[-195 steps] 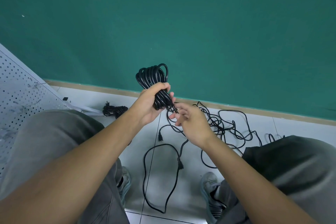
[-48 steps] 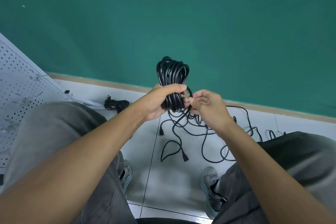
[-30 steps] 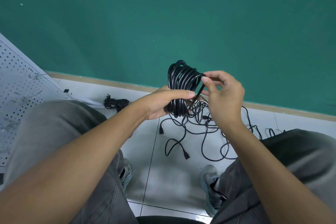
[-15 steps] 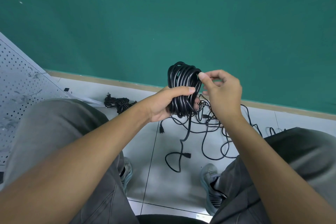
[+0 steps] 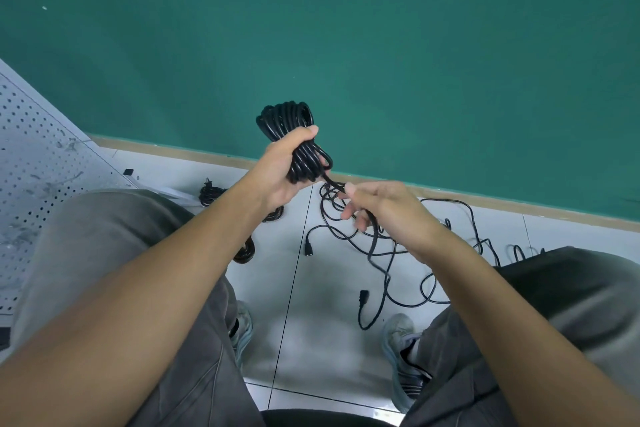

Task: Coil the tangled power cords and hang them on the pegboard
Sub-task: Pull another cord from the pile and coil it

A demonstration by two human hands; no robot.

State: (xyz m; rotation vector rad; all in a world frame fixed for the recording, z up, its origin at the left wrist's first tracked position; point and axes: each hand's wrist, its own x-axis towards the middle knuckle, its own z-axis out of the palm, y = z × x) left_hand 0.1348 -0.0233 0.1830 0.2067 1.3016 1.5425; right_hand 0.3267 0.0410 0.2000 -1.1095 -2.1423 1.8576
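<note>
L hand (image 5: 277, 170) clenches round the black coiled cord (image 5: 294, 135), bundle upright, mid-frame, in front of the green wall (image 5: 381, 45). R hand (image 5: 384, 211) just right & nearer, fingers curled on the loose tail (image 5: 375, 253) running from coil down to white tile floor (image 5: 311, 340). Tangled cords (image 5: 433, 253) lie on floor to the right, plug (image 5: 363, 298) near right shoe (image 5: 401, 357). Small coiled bundle (image 5: 209, 194) far left by the pegboard (image 5: 34, 166).

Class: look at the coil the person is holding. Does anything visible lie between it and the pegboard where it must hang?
Nothing visible does. The left hand holds the coil up, and only open air separates it from the pegboard at left.
</note>
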